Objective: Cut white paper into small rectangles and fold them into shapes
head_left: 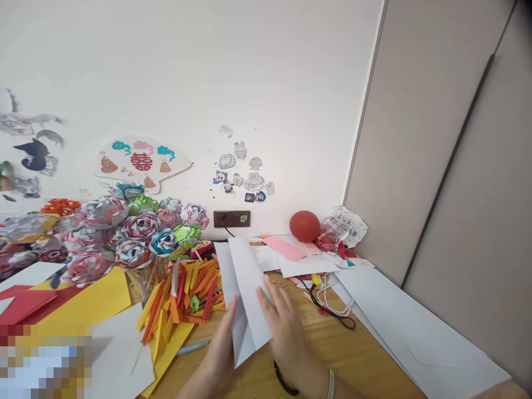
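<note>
Paper flowers in pink, white, green and blue point(137, 230) crowd the left of the frame, in front of your white fan-shaped card with a red emblem point(143, 163) on the wall. Lower down at left you have red paper sheets point(29, 302), yellow paper sheets point(100, 293) and a flat white sheet point(120, 352). A loose heap of orange, yellow and red folded paper strips point(195, 291) sits close by your work, left of centre, and a slim pale blue-grey pen point(192, 348) lies just beside your left forearm. Right of centre, a white bead string point(332, 302) and a looped black cord point(347, 321) lie near your right hand point(286, 321) (mind the tangle). Farther back are a round red balloon point(305, 226) and a pink paper piece point(286, 247); large white sheets point(415, 327) cover the lower right.

Your folded white paper point(247, 299), creased lengthwise, stands between your hands at the lower centre. Your left hand point(224, 338) pinches its left panel, thumb in front, other fingers hidden behind. Your right fingers, slightly spread, touch the right panel; whether that thumb presses from behind, you cannot tell.
</note>
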